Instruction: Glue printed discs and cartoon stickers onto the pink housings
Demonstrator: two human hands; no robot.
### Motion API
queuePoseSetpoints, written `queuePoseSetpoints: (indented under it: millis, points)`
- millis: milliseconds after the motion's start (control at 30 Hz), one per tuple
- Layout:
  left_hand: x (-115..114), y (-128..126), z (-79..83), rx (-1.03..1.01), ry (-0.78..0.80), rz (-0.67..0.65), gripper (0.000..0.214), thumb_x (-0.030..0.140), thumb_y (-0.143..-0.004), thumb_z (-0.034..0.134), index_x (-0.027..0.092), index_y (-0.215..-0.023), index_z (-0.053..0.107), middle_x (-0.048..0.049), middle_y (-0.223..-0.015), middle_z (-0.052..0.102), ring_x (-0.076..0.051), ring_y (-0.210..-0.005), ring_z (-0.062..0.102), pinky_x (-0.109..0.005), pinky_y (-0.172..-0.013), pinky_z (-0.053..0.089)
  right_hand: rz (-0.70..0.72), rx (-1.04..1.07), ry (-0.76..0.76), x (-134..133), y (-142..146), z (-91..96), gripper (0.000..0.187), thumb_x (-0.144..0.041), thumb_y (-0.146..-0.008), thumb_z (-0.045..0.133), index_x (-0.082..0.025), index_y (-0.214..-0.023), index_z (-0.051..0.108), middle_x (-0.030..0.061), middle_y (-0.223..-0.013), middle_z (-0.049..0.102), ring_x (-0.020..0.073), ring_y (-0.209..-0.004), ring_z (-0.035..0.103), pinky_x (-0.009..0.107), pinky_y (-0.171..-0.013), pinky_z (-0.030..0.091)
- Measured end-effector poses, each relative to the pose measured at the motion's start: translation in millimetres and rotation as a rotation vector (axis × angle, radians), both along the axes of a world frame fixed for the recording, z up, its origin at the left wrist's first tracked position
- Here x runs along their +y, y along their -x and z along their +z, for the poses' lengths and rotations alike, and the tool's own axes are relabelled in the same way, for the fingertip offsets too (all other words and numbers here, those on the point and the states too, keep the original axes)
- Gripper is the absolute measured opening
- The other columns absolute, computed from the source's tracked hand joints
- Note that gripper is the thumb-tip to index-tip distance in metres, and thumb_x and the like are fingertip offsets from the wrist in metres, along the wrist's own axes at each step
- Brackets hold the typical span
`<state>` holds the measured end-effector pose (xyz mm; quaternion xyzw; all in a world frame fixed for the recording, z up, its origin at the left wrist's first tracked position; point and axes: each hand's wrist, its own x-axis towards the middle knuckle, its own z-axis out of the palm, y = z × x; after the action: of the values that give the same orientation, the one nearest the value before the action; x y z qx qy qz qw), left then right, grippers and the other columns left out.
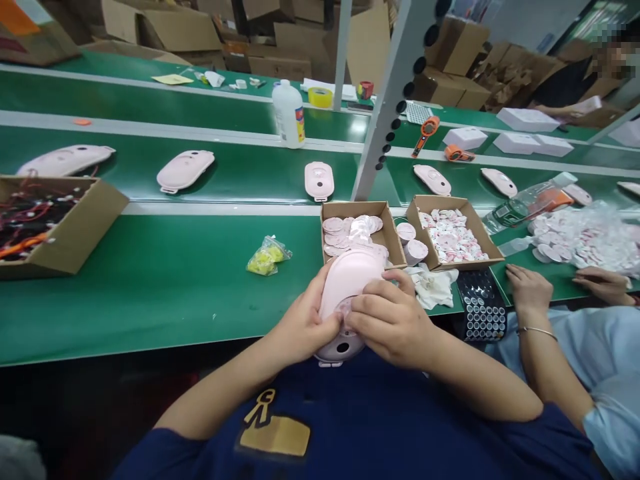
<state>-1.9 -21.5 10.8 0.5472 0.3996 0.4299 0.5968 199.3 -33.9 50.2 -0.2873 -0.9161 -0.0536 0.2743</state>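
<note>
Close to my body, a pale pink oval plastic housing [353, 272] is tilted up, with a dark round hole near its lower end. My left hand [313, 320] is wrapped round its left side, the thumb pressing on its face. The fingers of my right hand [390, 317] are bent together over a small recess in the housing's middle, touching it. Whatever the right fingertips may pinch there is hidden. Just beyond the housing stands a cardboard tray [395, 235] of round pink discs, partly covered by it.
Similar pink housings [186, 171] lie on the green belt. A box of wired parts [95, 220] stands left, near a bag of yellow pieces [269, 255]. A second tray [493, 250] holds small printed pieces. A metal post [385, 100] rises ahead; a co-worker's hand [530, 290] rests at right.
</note>
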Motion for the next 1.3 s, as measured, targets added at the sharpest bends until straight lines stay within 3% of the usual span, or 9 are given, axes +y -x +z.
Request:
queuePoseSetpoints:
  millis: [233,400,533,633,733,833,933,1100,1300]
  points:
    - [-1.1,1.1,-0.2,0.124,-0.050,-0.023,0.082,0.014,-0.075,0.070,0.022,-0.151,0.039,-0.0062,-0.151,0.050,-0.033,-0.140,0.042,-0.038,-0.115,0.033,-0.159,0.054,0.040,-9.5,-0.3,-4.3,0.013,-0.024,-0.095,0.056,-0.021,-0.102,0.067,0.0011,-0.098,0.073,0.0190,-0.091,0.058,0.040,-0.093,0.031]
    - [-2.2,-3.9,3.3,0.167,-0.062,-0.052,0.086,0.014,-0.074,0.070,0.022,-0.153,0.036,-0.0071,-0.155,0.044,-0.036,-0.141,0.040,-0.042,-0.116,0.031,-0.083,0.075,0.081,-8.2,5.0,-6.7,0.015,-0.017,-0.097,0.051,-0.021,-0.095,0.065,0.0009,-0.093,0.074,0.0173,-0.085,0.058,0.038,-0.084,0.030]
    - [2.4,0.7,-1.2,0.115,-0.028,0.010,0.080,0.012,-0.070,0.072,0.021,-0.145,0.048,-0.0080,-0.149,0.052,-0.035,-0.142,0.039,-0.043,-0.119,0.026,0.069,0.206,0.306,-17.5,-8.6,10.5,0.015,-0.015,-0.097,0.051,-0.020,-0.094,0.064,0.0014,-0.090,0.071,0.0145,-0.084,0.060,0.036,-0.085,0.036]
    - [5.4,9.1,-9.0,0.039,0.014,0.075,0.075,0.015,-0.071,0.074,0.022,-0.142,0.051,-0.0079,-0.148,0.052,-0.033,-0.139,0.043,-0.040,-0.117,0.030,0.165,-0.058,0.605,-30.3,-45.1,12.0,0.028,-0.011,-0.095,0.049,-0.024,-0.114,0.065,0.0011,-0.105,0.072,0.0145,-0.094,0.064,0.033,-0.089,0.043]
    - [6.8,16.7,-17.4,-0.090,0.102,0.104,0.075,0.024,-0.073,0.077,0.022,-0.143,0.049,-0.0102,-0.146,0.054,-0.034,-0.134,0.049,-0.041,-0.112,0.039,-0.094,-0.153,0.802,-41.3,-89.0,-12.2,0.029,-0.016,-0.092,0.051,-0.027,-0.113,0.069,0.0012,-0.109,0.073,0.0164,-0.095,0.068,0.030,-0.087,0.050]
    - [9.5,18.1,-24.1,-0.184,0.189,0.125,0.077,0.031,-0.075,0.078,0.023,-0.144,0.045,-0.0120,-0.145,0.055,-0.035,-0.132,0.052,-0.040,-0.105,0.047,-0.656,0.111,0.671,-42.8,-110.1,-53.4,0.024,-0.019,-0.089,0.049,-0.023,-0.100,0.071,0.0059,-0.097,0.072,0.0224,-0.093,0.067,0.038,-0.088,0.052]
    - [13.0,12.5,-27.5,-0.233,0.256,0.116,0.083,0.035,-0.073,0.080,0.021,-0.145,0.041,-0.0146,-0.142,0.057,-0.036,-0.126,0.056,-0.040,-0.095,0.054,-0.898,0.276,0.528,-30.3,-100.7,-93.4,0.036,-0.030,-0.084,0.057,-0.021,-0.118,0.063,0.0118,-0.110,0.064,0.0305,-0.109,0.059,0.050,-0.095,0.048]
    - [11.9,7.6,-28.9,-0.220,0.256,0.043,0.091,0.038,-0.075,0.078,0.021,-0.151,0.030,-0.0155,-0.145,0.054,-0.035,-0.127,0.056,-0.045,-0.100,0.051,-0.808,0.414,0.464,-10.5,-76.1,-116.3,0.035,-0.042,-0.082,0.063,-0.021,-0.110,0.061,0.0150,-0.117,0.058,0.0335,-0.116,0.055,0.056,-0.099,0.045]
    - [-0.3,15.9,-27.5,0.072,-0.044,-0.006,0.077,0.032,-0.086,0.066,0.021,-0.153,0.030,-0.0117,-0.155,0.042,-0.032,-0.140,0.040,-0.044,-0.116,0.033,-0.315,0.462,0.464,-32.1,-77.8,-66.9,0.039,-0.039,-0.087,0.066,-0.027,-0.122,0.055,0.0077,-0.110,0.068,0.0230,-0.100,0.067,0.036,-0.086,0.055]
